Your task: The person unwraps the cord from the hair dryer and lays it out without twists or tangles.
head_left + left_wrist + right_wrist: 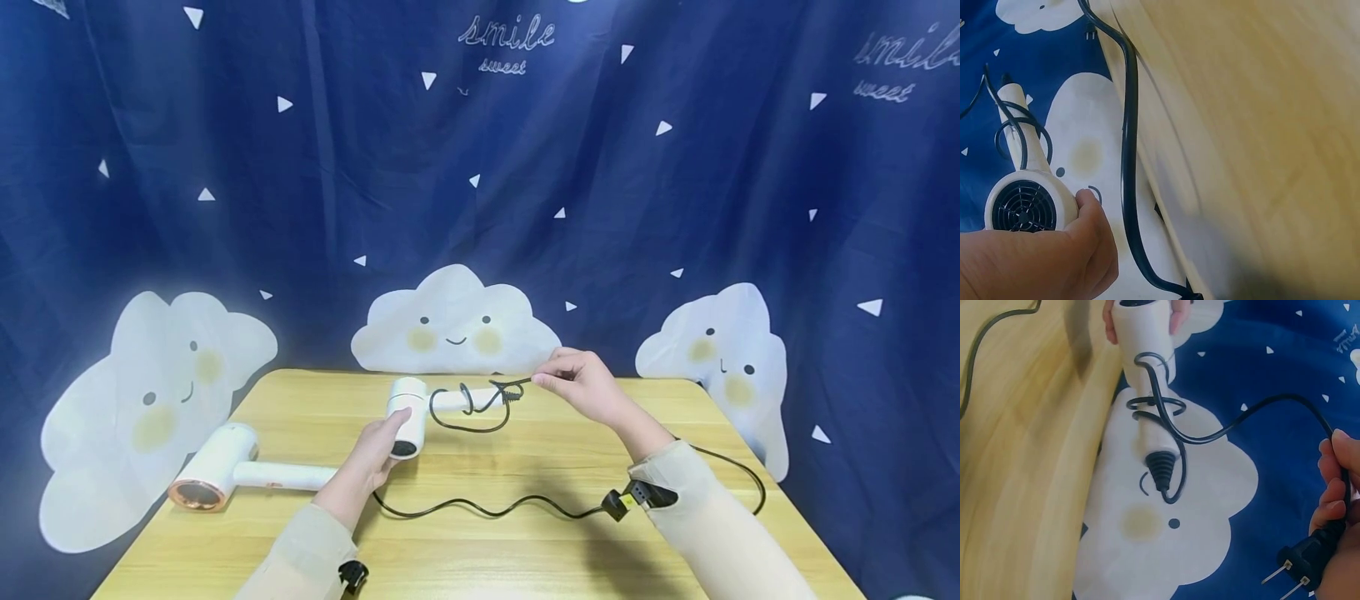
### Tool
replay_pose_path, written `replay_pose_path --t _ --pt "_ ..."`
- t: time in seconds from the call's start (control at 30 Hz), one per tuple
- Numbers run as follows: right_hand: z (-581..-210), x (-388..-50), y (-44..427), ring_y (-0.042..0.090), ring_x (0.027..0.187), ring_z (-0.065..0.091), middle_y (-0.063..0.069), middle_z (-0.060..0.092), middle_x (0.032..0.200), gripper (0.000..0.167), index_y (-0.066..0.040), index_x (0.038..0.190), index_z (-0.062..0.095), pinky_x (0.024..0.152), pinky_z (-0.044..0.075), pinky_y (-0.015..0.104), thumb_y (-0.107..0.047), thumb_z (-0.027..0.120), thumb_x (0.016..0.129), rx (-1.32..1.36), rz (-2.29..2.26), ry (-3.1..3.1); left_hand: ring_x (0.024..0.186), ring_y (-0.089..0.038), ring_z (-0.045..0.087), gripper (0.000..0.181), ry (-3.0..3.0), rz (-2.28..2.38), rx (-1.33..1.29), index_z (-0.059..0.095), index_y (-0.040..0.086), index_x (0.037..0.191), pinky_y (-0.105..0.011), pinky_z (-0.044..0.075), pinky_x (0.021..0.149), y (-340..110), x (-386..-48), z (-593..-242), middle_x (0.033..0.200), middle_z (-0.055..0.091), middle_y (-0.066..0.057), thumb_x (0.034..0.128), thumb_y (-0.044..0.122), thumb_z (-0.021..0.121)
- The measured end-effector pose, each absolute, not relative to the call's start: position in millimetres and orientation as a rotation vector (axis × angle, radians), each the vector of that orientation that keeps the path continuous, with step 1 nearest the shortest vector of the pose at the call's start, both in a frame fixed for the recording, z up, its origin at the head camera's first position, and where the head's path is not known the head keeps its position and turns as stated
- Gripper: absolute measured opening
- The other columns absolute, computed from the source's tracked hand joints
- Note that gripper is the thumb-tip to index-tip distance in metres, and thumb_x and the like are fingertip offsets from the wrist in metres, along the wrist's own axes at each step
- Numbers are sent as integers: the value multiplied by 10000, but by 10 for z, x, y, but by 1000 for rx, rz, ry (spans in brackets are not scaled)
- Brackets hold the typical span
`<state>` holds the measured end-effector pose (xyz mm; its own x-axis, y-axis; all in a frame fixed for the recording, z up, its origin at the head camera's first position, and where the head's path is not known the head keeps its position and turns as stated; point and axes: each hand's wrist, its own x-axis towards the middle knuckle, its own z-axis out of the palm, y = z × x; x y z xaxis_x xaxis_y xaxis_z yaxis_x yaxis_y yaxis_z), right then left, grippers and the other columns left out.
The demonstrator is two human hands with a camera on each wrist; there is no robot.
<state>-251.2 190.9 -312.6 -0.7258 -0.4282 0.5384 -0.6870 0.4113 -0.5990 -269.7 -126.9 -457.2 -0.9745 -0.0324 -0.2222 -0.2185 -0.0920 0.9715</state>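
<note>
My left hand point(378, 446) grips the head of a small white hair dryer point(408, 400), holding it above the table with its handle pointing right. In the left wrist view the dryer's round dark grille point(1024, 206) shows above my hand. A black cord point(480, 429) loops loosely round the handle and runs to my right hand point(588, 383), which pinches it. The right wrist view shows the cord's two-pin plug point(1305, 565) hanging just below the fingers of that hand. The black cord sleeve point(1161, 469) sits at the handle's end.
A second, larger white hair dryer point(285, 476) with a copper-coloured rim lies at the table's left. Another black cord point(517, 504) snakes across the wooden table point(480, 558) and passes behind my right forearm. A blue curtain point(525, 167) with clouds hangs behind the table.
</note>
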Motion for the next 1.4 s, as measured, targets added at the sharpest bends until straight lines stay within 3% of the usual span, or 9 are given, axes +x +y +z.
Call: replay_pose_path --t 0.7,0.93,1.17,1.4 --pt "-2948 -2637 1843 98 625 432 72 527 713 44 70 899 749 555 370 224 57 714 876 925 1189 -2278 882 -167 599 665 2023 2186 -246 467 -132 1320 -237 527 780 -1262 -2652 -4544 1088 608 -126 986 433 576" --pt "-3137 -2924 1888 114 623 415 18 510 698 46 -13 899 772 533 344 243 0 730 888 884 1211 -2203 888 -166 597 686 2030 2185 -233 458 -144 1329 -238 522 784 -1265 -2637 -4549 1102 609 -137 986 439 576" --pt "-3100 -3025 1863 155 664 437 -7 545 707 60 -70 928 788 669 384 231 -98 738 908 825 1186 -2154 843 -154 609 653 2012 2196 -256 474 -137 1318 -238 532 757 -1267 -2637 -4569 1052 631 -122 988 416 580" --pt "-3066 -3093 1786 156 660 476 -4 587 752 69 -60 924 781 566 384 239 -111 736 917 746 1146 -2085 836 -154 614 634 2004 2208 -245 478 -145 1307 -242 539 754 -1244 -2627 -4559 1038 637 -124 990 394 582"
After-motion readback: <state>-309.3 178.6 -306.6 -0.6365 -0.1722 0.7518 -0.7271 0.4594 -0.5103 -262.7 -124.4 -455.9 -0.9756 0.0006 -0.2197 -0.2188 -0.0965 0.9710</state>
